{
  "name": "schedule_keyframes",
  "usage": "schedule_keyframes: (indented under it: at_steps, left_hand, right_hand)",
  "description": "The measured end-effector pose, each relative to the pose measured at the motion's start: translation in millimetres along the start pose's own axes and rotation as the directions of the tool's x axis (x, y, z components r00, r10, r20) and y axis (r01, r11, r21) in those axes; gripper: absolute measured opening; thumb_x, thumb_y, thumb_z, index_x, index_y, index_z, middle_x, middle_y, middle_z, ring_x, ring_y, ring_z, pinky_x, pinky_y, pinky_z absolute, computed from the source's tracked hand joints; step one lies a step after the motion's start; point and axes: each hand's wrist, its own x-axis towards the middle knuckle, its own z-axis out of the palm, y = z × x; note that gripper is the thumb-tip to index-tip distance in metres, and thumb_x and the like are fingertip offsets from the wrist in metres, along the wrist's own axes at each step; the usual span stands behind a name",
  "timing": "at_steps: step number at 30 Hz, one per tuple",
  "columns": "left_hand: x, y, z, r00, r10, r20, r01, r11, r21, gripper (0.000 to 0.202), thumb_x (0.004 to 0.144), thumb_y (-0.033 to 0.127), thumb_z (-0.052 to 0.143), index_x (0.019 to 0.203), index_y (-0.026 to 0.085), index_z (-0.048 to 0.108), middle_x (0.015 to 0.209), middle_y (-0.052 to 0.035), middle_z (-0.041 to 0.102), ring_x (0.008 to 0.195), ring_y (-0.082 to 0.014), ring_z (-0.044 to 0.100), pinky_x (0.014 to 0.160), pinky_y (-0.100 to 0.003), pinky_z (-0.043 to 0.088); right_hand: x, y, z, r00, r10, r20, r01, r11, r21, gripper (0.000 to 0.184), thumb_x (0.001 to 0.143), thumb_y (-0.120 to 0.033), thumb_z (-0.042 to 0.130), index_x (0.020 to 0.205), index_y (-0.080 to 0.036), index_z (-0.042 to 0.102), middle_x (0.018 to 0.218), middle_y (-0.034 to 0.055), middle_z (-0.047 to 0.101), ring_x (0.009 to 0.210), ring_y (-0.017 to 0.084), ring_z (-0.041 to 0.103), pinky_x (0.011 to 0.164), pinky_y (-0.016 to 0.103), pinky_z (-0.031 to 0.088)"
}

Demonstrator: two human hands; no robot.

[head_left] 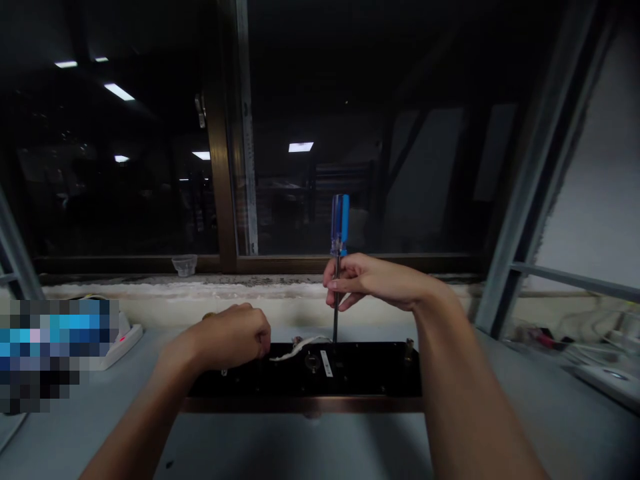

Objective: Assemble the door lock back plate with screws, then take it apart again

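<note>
A long black panel (370, 373) with a bronze front edge lies on the grey table, with a white wire (295, 348) and a small white label on it. My right hand (367, 283) pinches the metal shaft of a blue-handled screwdriver (339, 227), which stands upright with its tip down on the panel's middle. My left hand (233, 337) is curled shut and rests on the left end of the panel; what its fingers hold, if anything, is hidden.
A dark window with a bronze frame (223, 167) runs along the back above a white sill (150, 290), where a small clear cup (185, 265) stands. A white power strip (123, 343) lies at the left. Cables and white devices (600, 370) clutter the right.
</note>
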Motion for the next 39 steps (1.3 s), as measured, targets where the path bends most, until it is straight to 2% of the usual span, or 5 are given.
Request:
schedule_keyframes:
  at_steps: [7,19,39]
  left_hand:
    - [-0.3,0.3,-0.6,1.0,0.029,0.002,-0.029,0.999,-0.015,0.022,0.064,0.019,0.043,0.068,0.024,0.064,0.072,0.0014,0.065,0.068,-0.0151,0.057,0.059,-0.023,0.04]
    - [0.0,-1.8,-0.1,0.999,0.04,0.018,-0.039,0.999,-0.018,0.023,0.065,0.017,0.043,0.072,0.023,0.064,0.074,0.0009,0.065,0.069,-0.0146,0.057,0.061,-0.023,0.041]
    - [-1.0,-1.6,0.4,0.999,0.046,0.002,-0.046,0.999,-0.017,0.024,0.064,0.016,0.042,0.069,0.024,0.064,0.076,0.0009,0.066,0.07,-0.0154,0.058,0.061,-0.024,0.041]
  right_hand:
    - [0.4,0.7,-0.8,1.0,0.012,-0.012,-0.012,1.0,0.002,0.003,0.081,-0.015,0.052,0.08,-0.013,0.05,0.072,0.0059,0.061,0.075,0.016,0.06,0.067,0.029,0.052]
    - [-2.3,-0.5,-0.8,1.0,0.012,-0.001,-0.012,1.0,0.007,0.003,0.081,-0.016,0.052,0.08,-0.013,0.05,0.071,0.0049,0.061,0.074,0.016,0.06,0.068,0.03,0.052]
    - [-2.1,-0.2,-0.9,1.0,-0.002,-0.002,0.002,1.0,0.015,0.014,0.078,-0.026,0.058,0.08,-0.014,0.051,0.071,0.0047,0.061,0.074,0.016,0.06,0.068,0.031,0.051]
